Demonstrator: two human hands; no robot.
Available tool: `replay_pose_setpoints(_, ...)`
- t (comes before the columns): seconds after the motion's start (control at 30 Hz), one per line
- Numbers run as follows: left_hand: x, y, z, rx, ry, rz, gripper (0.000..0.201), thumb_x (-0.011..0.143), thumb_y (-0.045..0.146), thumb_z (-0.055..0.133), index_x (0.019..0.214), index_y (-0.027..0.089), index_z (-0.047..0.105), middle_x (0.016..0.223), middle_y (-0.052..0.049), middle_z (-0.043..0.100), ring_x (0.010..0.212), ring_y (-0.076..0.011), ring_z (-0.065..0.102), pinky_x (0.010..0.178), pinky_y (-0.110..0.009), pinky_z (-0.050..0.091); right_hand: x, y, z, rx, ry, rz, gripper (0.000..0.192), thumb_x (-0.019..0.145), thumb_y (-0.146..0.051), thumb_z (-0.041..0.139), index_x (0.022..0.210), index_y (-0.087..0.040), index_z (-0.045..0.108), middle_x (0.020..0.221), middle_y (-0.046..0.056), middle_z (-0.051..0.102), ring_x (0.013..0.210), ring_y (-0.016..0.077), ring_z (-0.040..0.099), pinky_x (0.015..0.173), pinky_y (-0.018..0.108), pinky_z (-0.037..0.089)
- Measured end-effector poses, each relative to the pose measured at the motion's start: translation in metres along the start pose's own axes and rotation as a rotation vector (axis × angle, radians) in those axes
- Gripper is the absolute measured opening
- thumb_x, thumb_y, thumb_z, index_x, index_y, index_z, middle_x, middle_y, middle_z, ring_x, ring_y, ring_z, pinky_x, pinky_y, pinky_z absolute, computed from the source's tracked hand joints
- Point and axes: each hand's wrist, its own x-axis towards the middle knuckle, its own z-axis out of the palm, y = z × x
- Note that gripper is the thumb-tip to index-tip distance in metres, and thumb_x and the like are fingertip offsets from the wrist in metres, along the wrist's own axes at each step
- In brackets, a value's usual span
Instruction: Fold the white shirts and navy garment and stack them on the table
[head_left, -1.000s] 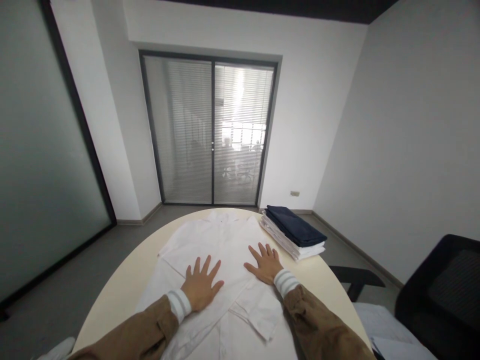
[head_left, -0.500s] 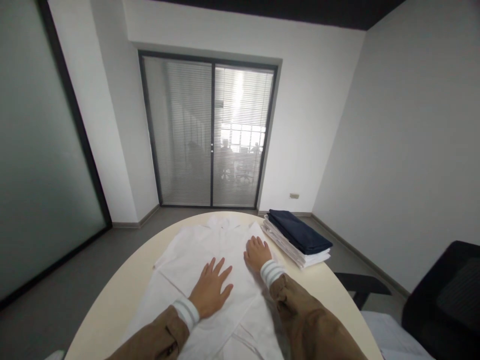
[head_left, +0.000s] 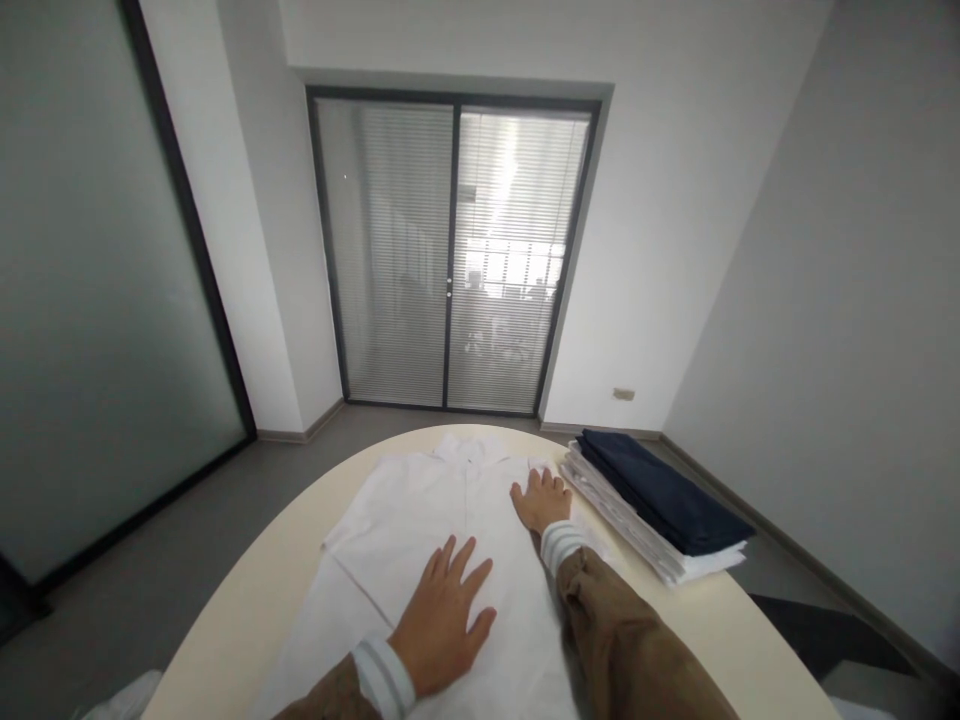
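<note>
Shirt (head_left: pixel 442 520), white, lies spread flat along the table (head_left: pixel 247 580) toward its far edge. Left hand (head_left: pixel 442 625) presses it open-palmed; right hand (head_left: pixel 541 498) rests flat near the shoulder. Smoothing looks underway, no fold made. Folded stack (head_left: pixel 660 500) sits at the right edge.

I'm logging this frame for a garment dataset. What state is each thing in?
white shirt: spread flat, front up
left hand: open, palm pressed on shirt
right hand: open, resting on shirt's far right part
folded stack: folded, dark garment on top
sliding doors: closed, blinds down
</note>
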Motion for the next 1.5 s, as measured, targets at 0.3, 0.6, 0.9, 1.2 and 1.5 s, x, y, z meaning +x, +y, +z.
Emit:
replay_pose_setpoints(0.3,0.0,0.006,-0.006,-0.038,-0.041,-0.036,0.058,0.094,0.045,0.048,0.149,0.029,0.039,0.162,-0.007,0.024,0.15,-0.0343,0.012,0.12,-0.059,0.019,0.024,0.0,-0.016,-0.03,0.081,-0.01,0.04,0.091,-0.029,0.041,0.118,-0.013,0.067,0.13,0.022,0.057,0.119,0.037,0.051,0.095,0.047,0.034)
replay_pose_setpoints(0.6,-0.002,0.002,-0.005,-0.049,-0.026,0.0,0.058,0.093,0.043,0.049,0.148,0.028,0.04,0.161,-0.006,0.026,0.15,-0.0332,0.015,0.121,-0.057,0.021,0.046,0.001,-0.014,-0.032,0.099,-0.03,0.047,0.09,-0.014,0.036,0.127,-0.005,0.064,0.135,0.026,0.052,0.123,0.0358,0.046,0.092,0.043,0.041)
replay_pose_setpoints(0.9,-0.003,0.006,-0.013,-0.05,-0.054,0.004,0.059,0.094,0.048,0.048,0.15,0.033,0.038,0.163,-0.005,0.022,0.15,-0.0345,0.01,0.121,-0.06,0.013,0.028,-0.006,-0.01,-0.002,0.163,-0.113,0.064,0.092,-0.029,0.034,0.151,-0.005,0.032,0.159,0.02,0.027,0.138,0.0364,0.032,0.102,0.047,0.035)
replay_pose_setpoints(1.2,-0.001,0.006,-0.013,-0.034,-0.079,-0.025,0.06,0.095,0.052,0.044,0.151,0.033,0.035,0.163,-0.005,0.02,0.15,-0.0347,0.008,0.12,-0.061,0.012,0.028,-0.005,0.01,0.058,-0.13,-0.048,0.088,0.093,-0.065,0.025,0.153,-0.001,0.023,0.16,0.022,0.019,0.149,0.0357,0.013,0.117,0.05,0.011)
replay_pose_setpoints(1.5,0.009,0.006,-0.008,0.01,-0.059,-0.057,0.06,0.095,0.054,0.041,0.152,0.035,0.033,0.164,-0.004,0.018,0.151,-0.0331,0.007,0.12,-0.059,0.009,0.007,-0.008,-0.009,0.073,-0.229,-0.11,0.077,0.096,-0.057,0.026,0.156,-0.009,0.017,0.164,0.017,0.006,0.15,0.0355,0.004,0.117,0.051,0.009)
